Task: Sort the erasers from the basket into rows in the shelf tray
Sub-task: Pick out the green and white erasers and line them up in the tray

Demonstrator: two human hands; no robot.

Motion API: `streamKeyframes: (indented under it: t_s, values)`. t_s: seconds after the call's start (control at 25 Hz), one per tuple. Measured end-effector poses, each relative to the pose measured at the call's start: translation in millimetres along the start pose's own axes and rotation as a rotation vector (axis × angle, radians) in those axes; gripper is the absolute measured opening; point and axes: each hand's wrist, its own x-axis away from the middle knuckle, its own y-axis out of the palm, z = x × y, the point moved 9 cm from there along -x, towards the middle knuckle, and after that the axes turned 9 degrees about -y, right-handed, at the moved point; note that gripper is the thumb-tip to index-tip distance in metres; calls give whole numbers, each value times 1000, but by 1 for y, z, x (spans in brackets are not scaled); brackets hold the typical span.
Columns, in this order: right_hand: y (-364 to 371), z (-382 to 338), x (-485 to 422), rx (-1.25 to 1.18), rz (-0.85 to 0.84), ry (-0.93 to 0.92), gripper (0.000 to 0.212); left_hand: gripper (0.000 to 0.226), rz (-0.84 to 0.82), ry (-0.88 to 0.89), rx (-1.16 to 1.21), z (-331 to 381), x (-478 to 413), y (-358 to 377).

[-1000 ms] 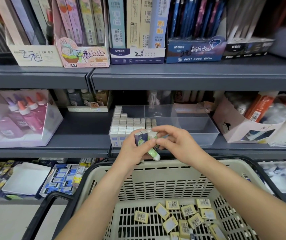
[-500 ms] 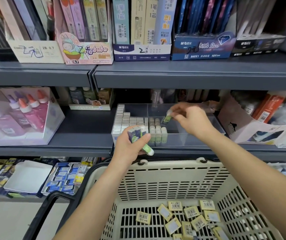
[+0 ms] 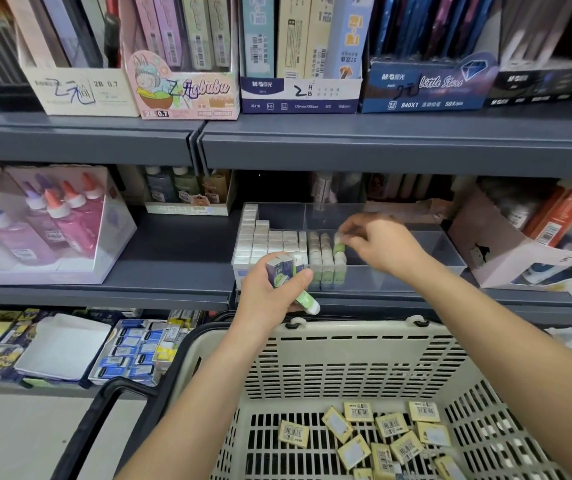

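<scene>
Clear hard-plastic shelf tray [image 3: 447, 252] sits on the grey metal shelf [image 3: 173, 258], w/ rows of small white blocky erasers [image 3: 263, 242] filling its left part, next to them three rows of rounded-top stick erasers [image 3: 326, 258] standing upright. My right hand [image 3: 379, 245] is over the tray, thumb & fingertips pressed together on a green-sleeved stick eraser [image 3: 338, 244], pinching its top; its long axis runs roughly vertical, lower end down at the back of the rightmost stick row. My left hand [image 3: 270, 292] hovers just in front of the tray, fingers curled tight round a bunch of erasers [image 3: 286, 271]: a couple of blue-sleeved boxy ones pointing up, plus one green stick w/ white tip [image 3: 307, 303] poking out down & to the right. Below is the beige slotted plastic basket [image 3: 346, 355], black handles, w/ flat square yellow-wrapped erasers [image 3: 390, 434] w/ barcode labels lying loose on its bottom.
</scene>
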Motion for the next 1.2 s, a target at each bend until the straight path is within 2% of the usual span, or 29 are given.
streamKeyframes:
  t_s: [0.24, 0.28, 0.36, 0.44, 0.52, 0.6, 0.76, 0.84, 0.92, 1.0, 1.12, 1.2]
  values:
    - [19, -4, 2, 190, -133, -57, 29, 22, -25, -16, 32, 0, 1, 9]
    - [15, -6, 5, 190, -124, -58, 30, 22, -31, -17, 36, 1, 1, 11]
    - [-1, -17, 14, 160, 3, -91, 28, 21, -34, -19, 42, 2, 1, 14]
    - [-11, -34, 31, -4, 108, -146, 19, 20, -29, -22, 55, 4, 1, 16]
    - [-2, -50, 50, -218, 23, -161, 10, 20, -29, -27, 81, 4, 1, 17]
    - [14, -54, 64, -314, -99, -109, 13, 27, -35, -38, 124, 4, 1, 20]
    - [26, -38, 73, -575, -150, 40, 10, 26, -36, -42, 188, 5, 3, 26]
    - [19, -31, 70, -713, -115, 78, 9, 21, -29, -45, 199, 4, 3, 27]
    - [-3, -20, 58, -735, 11, 68, 7, 12, 11, -51, 197, 2, 0, 25]
    - [-22, -11, 43, -695, 120, 66, 9, 9, 46, -71, 193, 0, -3, 22]
    - [-28, -8, 25, -643, 151, 53, 5, 9, 34, -95, 180, -4, -7, 26]
    - [-39, -2, 17, -451, 241, 31, 7, 9, 50, -92, 149, -4, -9, 22]
